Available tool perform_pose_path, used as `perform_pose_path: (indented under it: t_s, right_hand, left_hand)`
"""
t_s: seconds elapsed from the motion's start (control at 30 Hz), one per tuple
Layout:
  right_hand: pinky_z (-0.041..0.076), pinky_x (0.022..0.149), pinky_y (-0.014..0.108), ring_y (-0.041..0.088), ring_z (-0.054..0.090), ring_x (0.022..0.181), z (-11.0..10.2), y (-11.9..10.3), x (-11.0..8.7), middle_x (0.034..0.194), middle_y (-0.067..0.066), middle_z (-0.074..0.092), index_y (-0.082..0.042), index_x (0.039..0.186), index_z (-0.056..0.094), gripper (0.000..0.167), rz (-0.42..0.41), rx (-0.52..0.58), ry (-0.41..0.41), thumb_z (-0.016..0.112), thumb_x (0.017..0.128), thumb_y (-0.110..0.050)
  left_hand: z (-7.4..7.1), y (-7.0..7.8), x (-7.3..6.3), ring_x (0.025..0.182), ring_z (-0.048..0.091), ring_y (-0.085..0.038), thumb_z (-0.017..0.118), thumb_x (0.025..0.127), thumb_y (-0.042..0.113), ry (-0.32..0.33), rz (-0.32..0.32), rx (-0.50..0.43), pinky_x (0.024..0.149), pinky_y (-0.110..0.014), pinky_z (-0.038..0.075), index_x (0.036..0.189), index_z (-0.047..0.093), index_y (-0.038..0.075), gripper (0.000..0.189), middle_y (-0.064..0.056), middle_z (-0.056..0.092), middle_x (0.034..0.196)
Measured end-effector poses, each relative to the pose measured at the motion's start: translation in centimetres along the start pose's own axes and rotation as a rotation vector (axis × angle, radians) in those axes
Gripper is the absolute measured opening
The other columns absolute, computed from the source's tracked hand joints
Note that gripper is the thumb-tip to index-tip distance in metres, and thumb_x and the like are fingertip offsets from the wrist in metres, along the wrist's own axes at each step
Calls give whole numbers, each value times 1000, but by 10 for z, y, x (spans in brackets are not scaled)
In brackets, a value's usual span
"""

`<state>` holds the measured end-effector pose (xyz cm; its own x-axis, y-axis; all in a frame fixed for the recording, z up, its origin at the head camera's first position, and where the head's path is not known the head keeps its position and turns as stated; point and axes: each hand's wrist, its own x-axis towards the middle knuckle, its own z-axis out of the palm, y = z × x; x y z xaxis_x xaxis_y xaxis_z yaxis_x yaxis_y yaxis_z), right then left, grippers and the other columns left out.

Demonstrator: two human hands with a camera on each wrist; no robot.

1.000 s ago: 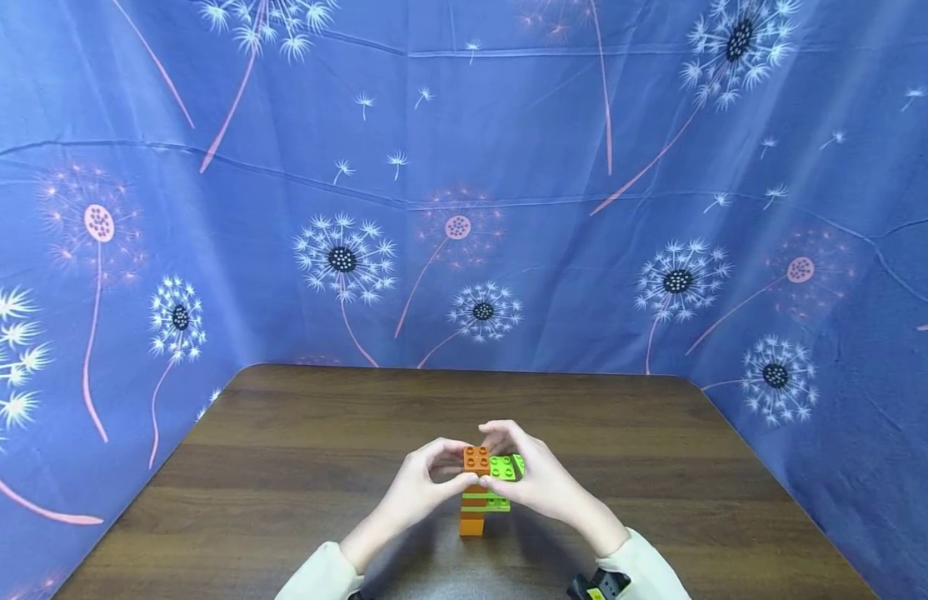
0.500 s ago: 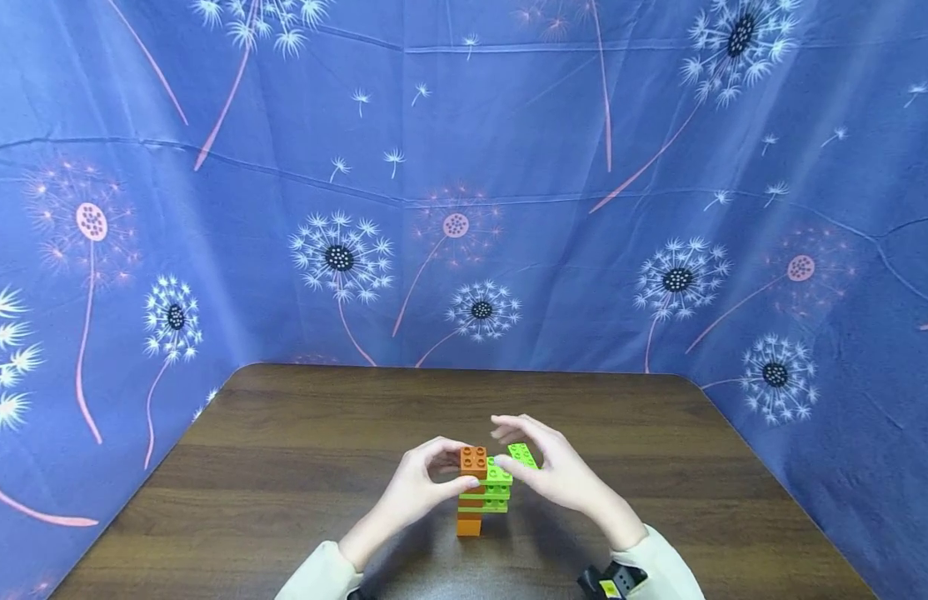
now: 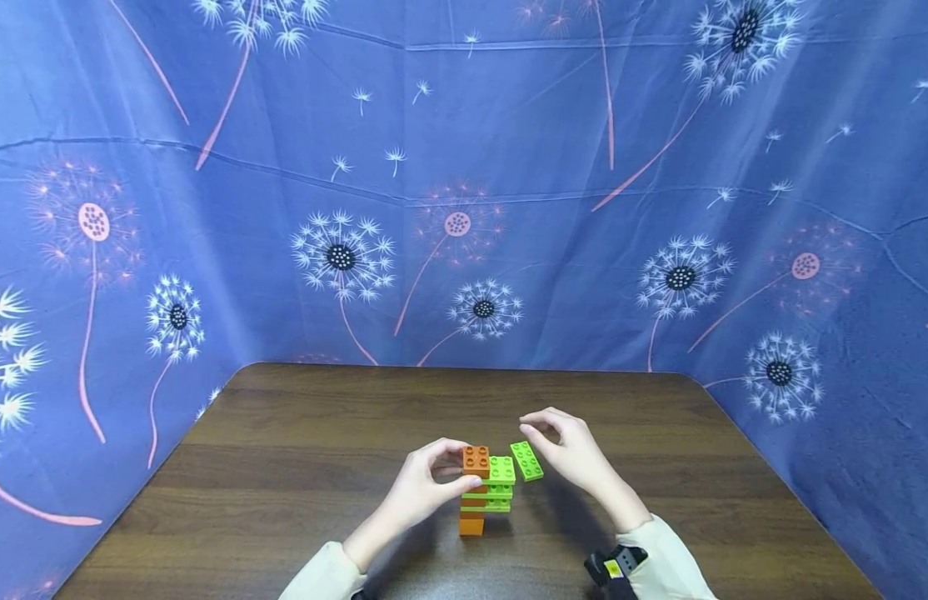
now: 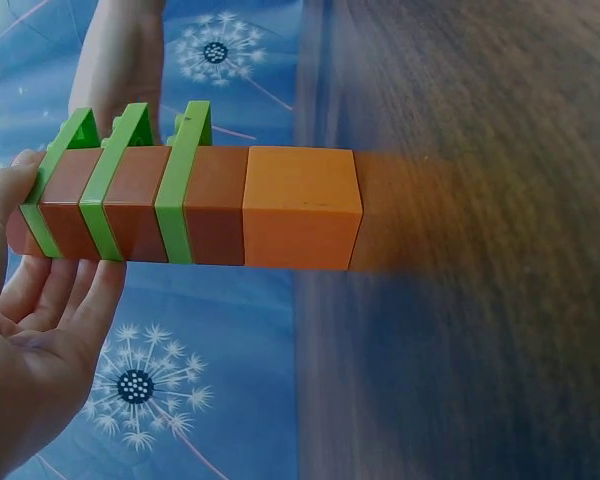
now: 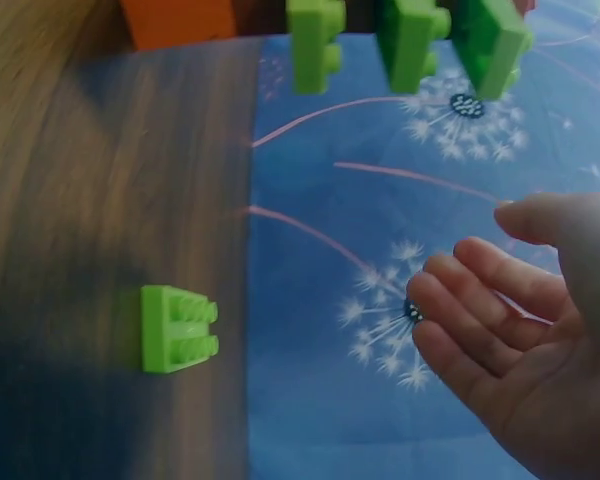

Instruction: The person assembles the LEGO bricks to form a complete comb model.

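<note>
A tower of toy building bricks stands upright on the table, with an orange brick [image 3: 471, 527] at its base. Above it, reddish-brown bricks alternate with thin green plates [image 4: 176, 190] that jut out to the right. My left hand [image 3: 419, 487] grips the top brown brick [image 3: 476, 457] between thumb and fingers. In the left wrist view those fingers lie along the tower's upper end. One loose green plate [image 3: 526, 461] with studs up lies right of the tower. My right hand [image 3: 571, 450] hovers beside and above that plate, fingers loosely bent, holding nothing; the right wrist view shows its bare palm.
The brown wooden table [image 3: 321, 408] reaches back to a blue cloth [image 3: 464, 150] printed with dandelions, which also hangs at both sides. A black device [image 3: 616, 568] is strapped at the right wrist.
My right hand has left the tower's top and moved right, bringing the loose green plate into full view. The left hand keeps its hold on the top brick.
</note>
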<state>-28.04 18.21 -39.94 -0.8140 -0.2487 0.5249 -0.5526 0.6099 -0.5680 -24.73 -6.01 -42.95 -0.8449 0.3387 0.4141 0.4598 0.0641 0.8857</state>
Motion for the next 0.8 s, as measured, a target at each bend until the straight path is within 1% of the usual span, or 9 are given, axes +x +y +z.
perform_pose_path:
  t_s: [0.1, 0.23, 0.4, 0.5, 0.63, 0.8]
  right_hand:
    - [57, 75, 30, 13, 65, 84, 4, 8, 0, 88, -3, 69, -10, 94, 71, 10, 36, -39, 1, 67, 86, -13]
    - [56, 71, 26, 15, 65, 81, 8, 17, 0, 85, -2, 69, -9, 91, 71, 8, 74, -71, -5, 69, 84, -12]
    - [54, 65, 24, 15, 63, 73, 11, 24, -1, 83, 1, 68, -6, 92, 70, 11, 134, -68, -53, 71, 81, -11]
    - [53, 63, 22, 14, 63, 72, 12, 28, -2, 83, 2, 68, -4, 94, 69, 15, 171, -70, -83, 71, 81, -10]
    - [52, 63, 22, 12, 62, 73, 15, 33, -3, 85, 1, 68, -2, 97, 68, 17, 199, -81, -116, 70, 83, -12]
    - [52, 64, 22, 11, 61, 73, 19, 37, -4, 83, 1, 67, -2, 96, 68, 17, 211, -103, -132, 69, 84, -13]
  left_hand:
    - [0, 0, 0, 91, 67, -17, 76, 78, 13, -3, -7, -1, 85, -24, 55, 108, 60, -1, 37, -18, 67, 100]
    - [1, 0, 0, 92, 67, -17, 75, 79, 12, -5, -17, -2, 85, -23, 55, 109, 60, 0, 36, -18, 67, 101]
    - [1, -1, 0, 91, 67, -15, 75, 79, 13, 0, -24, -2, 85, -23, 55, 108, 60, 0, 36, -17, 67, 101]
    - [2, -1, 0, 91, 66, -14, 76, 78, 13, 4, -30, -3, 85, -23, 55, 108, 61, 0, 36, -17, 67, 101]
    - [2, -1, 0, 90, 66, -13, 76, 78, 13, 7, -27, -9, 86, -23, 55, 107, 61, -1, 36, -17, 67, 101]
    - [2, -1, 1, 91, 66, -13, 76, 78, 13, 2, -27, -9, 86, -23, 55, 106, 61, 0, 35, -17, 66, 102]
